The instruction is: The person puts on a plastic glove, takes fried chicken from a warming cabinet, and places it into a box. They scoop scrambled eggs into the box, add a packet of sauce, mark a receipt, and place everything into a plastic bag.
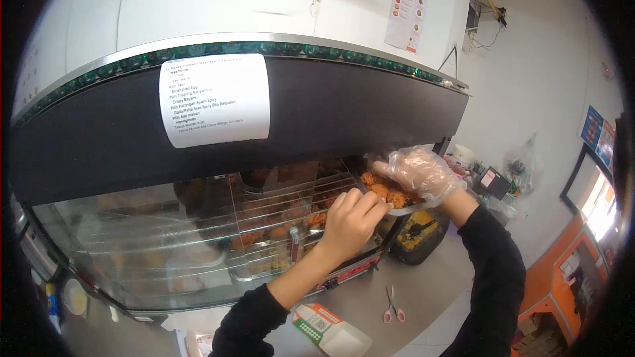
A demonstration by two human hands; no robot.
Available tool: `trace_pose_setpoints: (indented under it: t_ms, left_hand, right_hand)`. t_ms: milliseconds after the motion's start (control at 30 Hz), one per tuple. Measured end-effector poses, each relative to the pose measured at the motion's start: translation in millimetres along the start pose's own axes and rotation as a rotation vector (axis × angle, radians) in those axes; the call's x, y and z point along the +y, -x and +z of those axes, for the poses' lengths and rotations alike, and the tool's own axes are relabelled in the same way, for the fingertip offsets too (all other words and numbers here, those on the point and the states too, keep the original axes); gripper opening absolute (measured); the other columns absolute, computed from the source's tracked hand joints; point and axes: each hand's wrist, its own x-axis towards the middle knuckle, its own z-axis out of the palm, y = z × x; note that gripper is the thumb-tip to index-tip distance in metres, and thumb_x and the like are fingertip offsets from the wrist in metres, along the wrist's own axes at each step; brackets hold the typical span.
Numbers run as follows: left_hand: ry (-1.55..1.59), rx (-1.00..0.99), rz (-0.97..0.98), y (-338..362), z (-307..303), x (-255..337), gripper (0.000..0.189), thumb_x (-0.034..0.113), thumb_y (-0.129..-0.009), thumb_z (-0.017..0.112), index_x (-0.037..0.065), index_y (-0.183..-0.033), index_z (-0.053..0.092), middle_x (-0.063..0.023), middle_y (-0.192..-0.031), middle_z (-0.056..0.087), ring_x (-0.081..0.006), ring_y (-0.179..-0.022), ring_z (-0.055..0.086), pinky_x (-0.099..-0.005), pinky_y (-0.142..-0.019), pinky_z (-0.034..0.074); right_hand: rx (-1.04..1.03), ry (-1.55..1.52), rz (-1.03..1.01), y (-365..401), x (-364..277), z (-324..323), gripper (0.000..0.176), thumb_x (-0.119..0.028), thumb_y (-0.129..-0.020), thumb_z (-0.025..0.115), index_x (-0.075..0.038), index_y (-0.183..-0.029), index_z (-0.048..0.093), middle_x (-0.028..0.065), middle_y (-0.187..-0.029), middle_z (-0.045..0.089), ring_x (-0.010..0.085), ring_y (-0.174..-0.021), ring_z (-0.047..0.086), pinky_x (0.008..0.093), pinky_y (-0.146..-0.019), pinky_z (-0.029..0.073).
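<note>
My left hand (pixel 354 223) is bare, its fingers closed on the near rim of a tray (pixel 405 211) at the right end of a glass food warmer (pixel 152 251). Orange-brown fried chicken pieces (pixel 397 197) lie in that tray. My right hand (pixel 420 170) wears a clear plastic glove and is just above the chicken. Its fingers curl inward toward the left; the glove's folds and the warmer's dark top hide the fingertips and anything between them. Inside the warmer, wire racks (pixel 291 201) carry more food, partly blurred by the glass.
A black container of yellow food (pixel 418 233) stands below the tray. Scissors (pixel 393 305) with pink handles and a printed paper box (pixel 329 330) lie on the grey counter. A paper order slip (pixel 215 100) is stuck to the warmer's front. An orange frame (pixel 559 281) stands at the right.
</note>
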Motion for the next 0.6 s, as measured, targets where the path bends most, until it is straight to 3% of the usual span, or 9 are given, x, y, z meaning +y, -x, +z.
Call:
trace_pose_setpoints:
  t_ms: [133, 233, 333, 433, 533, 600]
  left_hand:
    - [0.003, 0.031, 0.008, -2, 0, -2, 0.012, 0.008, -0.067, 0.061, 0.011, -0.078, 0.062, 0.0003, -0.072, 0.052, -0.0178, -0.065, 0.047, -0.0293, -0.057, 0.038]
    - [-0.013, 0.070, 0.018, -4, 2, -3, 0.007, 0.008, -0.068, 0.060, 0.010, -0.075, 0.060, -0.0007, -0.070, 0.049, -0.0176, -0.064, 0.046, -0.0286, -0.055, 0.037]
    - [-0.009, 0.080, -0.026, -7, 4, -4, 0.010, 0.007, -0.068, 0.060, 0.010, -0.077, 0.061, -0.0009, -0.071, 0.051, -0.0186, -0.065, 0.047, -0.0293, -0.056, 0.038]
    - [0.011, 0.055, -0.075, -8, 7, -9, 0.018, 0.005, -0.065, 0.061, 0.011, -0.081, 0.062, -0.0009, -0.074, 0.053, -0.0202, -0.067, 0.048, -0.0304, -0.059, 0.039]
    - [-0.002, 0.055, -0.094, -10, 12, -14, 0.018, 0.003, -0.065, 0.061, 0.010, -0.081, 0.062, -0.0016, -0.074, 0.054, -0.0209, -0.067, 0.048, -0.0312, -0.060, 0.039]
    - [-0.010, 0.058, -0.111, -13, 14, -18, 0.018, 0.002, -0.065, 0.061, 0.009, -0.081, 0.062, -0.0020, -0.075, 0.054, -0.0212, -0.068, 0.049, -0.0319, -0.060, 0.040]
  right_hand:
    - [0.192, 0.103, -0.066, 10, 1, 0, 0.041, -0.009, -0.072, 0.056, -0.015, -0.111, 0.046, 0.0088, -0.092, 0.056, 0.0223, -0.074, 0.061, 0.0282, -0.058, 0.052]
    - [0.471, 0.239, -0.202, 19, 16, 20, 0.036, -0.012, -0.072, 0.057, -0.019, -0.107, 0.047, 0.0084, -0.098, 0.056, 0.0228, -0.078, 0.061, 0.0281, -0.059, 0.053]
    - [0.569, 0.170, -0.314, 26, 26, 22, 0.037, -0.014, -0.070, 0.060, -0.023, -0.104, 0.047, 0.0093, -0.099, 0.056, 0.0249, -0.082, 0.061, 0.0290, -0.060, 0.054]
    - [0.545, 0.183, -0.298, 35, 25, 6, 0.039, -0.016, -0.067, 0.064, -0.024, -0.102, 0.049, 0.0101, -0.100, 0.056, 0.0261, -0.084, 0.061, 0.0300, -0.061, 0.055]
    - [0.636, 0.032, -0.163, 42, 23, 0, 0.031, -0.019, -0.067, 0.069, -0.010, -0.094, 0.055, 0.0130, -0.096, 0.059, 0.0285, -0.080, 0.061, 0.0338, -0.062, 0.052]
    - [0.681, -0.087, -0.056, 49, 19, -6, 0.029, -0.017, -0.071, 0.066, -0.012, -0.096, 0.053, 0.0118, -0.090, 0.060, 0.0281, -0.080, 0.061, 0.0337, -0.061, 0.053]
